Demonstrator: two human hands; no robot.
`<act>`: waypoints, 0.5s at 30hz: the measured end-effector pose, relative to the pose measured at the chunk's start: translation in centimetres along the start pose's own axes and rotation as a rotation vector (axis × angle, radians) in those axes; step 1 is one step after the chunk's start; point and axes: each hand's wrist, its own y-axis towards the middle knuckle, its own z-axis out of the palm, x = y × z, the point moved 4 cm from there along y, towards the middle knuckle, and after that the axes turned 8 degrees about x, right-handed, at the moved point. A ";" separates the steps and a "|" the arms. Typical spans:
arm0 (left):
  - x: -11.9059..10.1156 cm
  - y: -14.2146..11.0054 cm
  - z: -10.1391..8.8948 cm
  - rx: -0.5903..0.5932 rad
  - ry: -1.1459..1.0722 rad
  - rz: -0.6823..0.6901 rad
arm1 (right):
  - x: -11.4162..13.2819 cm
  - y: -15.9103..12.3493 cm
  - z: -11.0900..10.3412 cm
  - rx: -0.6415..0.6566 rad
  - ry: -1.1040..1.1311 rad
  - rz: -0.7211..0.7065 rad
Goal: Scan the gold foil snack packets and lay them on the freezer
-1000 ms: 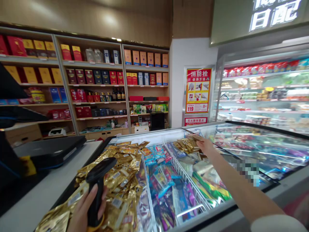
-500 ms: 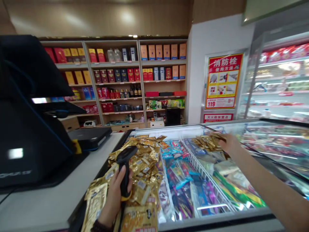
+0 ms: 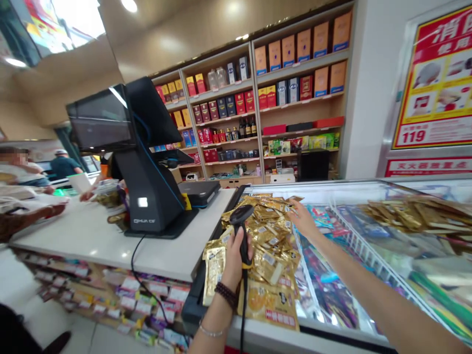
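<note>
My left hand (image 3: pixel 236 253) is closed round the handle of a black barcode scanner (image 3: pixel 242 231), whose head tilts up over a heap of gold foil packets (image 3: pixel 271 246). A cable runs down from the scanner. My right hand (image 3: pixel 303 220) is at the far right edge of this heap, fingers stretched towards the top packets, partly blurred, with no packet visibly held. A second pile of gold packets (image 3: pixel 405 214) lies to the right, on the glass top of a freezer (image 3: pixel 306 312). Blue and purple packages (image 3: pixel 332 275) show beneath the glass.
On the left, a white counter (image 3: pixel 177 250) carries a black checkout terminal (image 3: pixel 143 182) and a black flat box (image 3: pixel 199 193). People (image 3: pixel 66 164) stand beyond it. Shelves of boxed goods (image 3: pixel 236 103) line the back, beside a red fire-hydrant sign (image 3: pixel 438 83).
The view has turned left. My right hand has left the right-hand gold pile and come over to the heap by the scanner. My left hand still grips the scanner.
</note>
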 end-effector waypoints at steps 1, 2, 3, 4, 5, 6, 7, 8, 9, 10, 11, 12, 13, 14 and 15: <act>0.0 0.0 0.0 0.000 0.003 0.002 | 0.6 -0.1 1.9 0.088 -0.053 -0.064; 0.1 0.0 0.0 0.000 0.009 0.003 | 0.9 -0.4 3.5 0.175 -0.102 -0.106; 0.1 0.0 0.0 0.000 0.016 0.004 | 1.0 -0.7 4.7 0.258 -0.149 -0.122; 0.1 0.0 0.0 0.002 0.024 0.004 | 1.0 -1.2 5.7 0.332 -0.197 -0.117; 0.1 -0.1 0.0 0.004 0.030 0.002 | 0.8 -1.6 6.2 0.392 -0.246 -0.101; 0.1 -0.1 0.0 0.007 0.033 -0.002 | 0.6 -2.1 6.4 0.439 -0.290 -0.089; 0.1 -0.1 0.1 0.009 0.033 -0.003 | 0.4 -2.6 6.4 0.473 -0.324 -0.090; 0.1 -0.1 0.1 0.011 0.031 -0.004 | 0.4 -3.0 6.0 0.494 -0.345 -0.102; 0.1 -0.1 0.2 0.012 0.027 -0.002 | 0.3 -3.2 5.5 0.505 -0.358 -0.117; 0.1 -0.1 0.2 0.014 0.024 -0.001 | 0.3 -3.3 4.9 0.499 -0.366 -0.124; 0.1 -0.1 0.3 0.017 0.023 0.002 | 0.2 -3.2 4.2 0.475 -0.372 -0.120; 0.0 -0.1 0.4 0.022 0.025 0.005 | 0.1 -2.9 3.6 0.434 -0.377 -0.100; 0.0 -0.1 0.5 0.028 0.027 0.008 | 0.0 -2.4 3.1 0.384 -0.386 -0.067; -0.1 -0.1 0.5 0.034 0.030 0.009 | -0.2 -1.8 2.9 0.333 -0.407 -0.030; -0.1 -0.1 0.6 0.038 0.033 0.011 | -0.2 -1.1 2.8 0.287 -0.437 0.002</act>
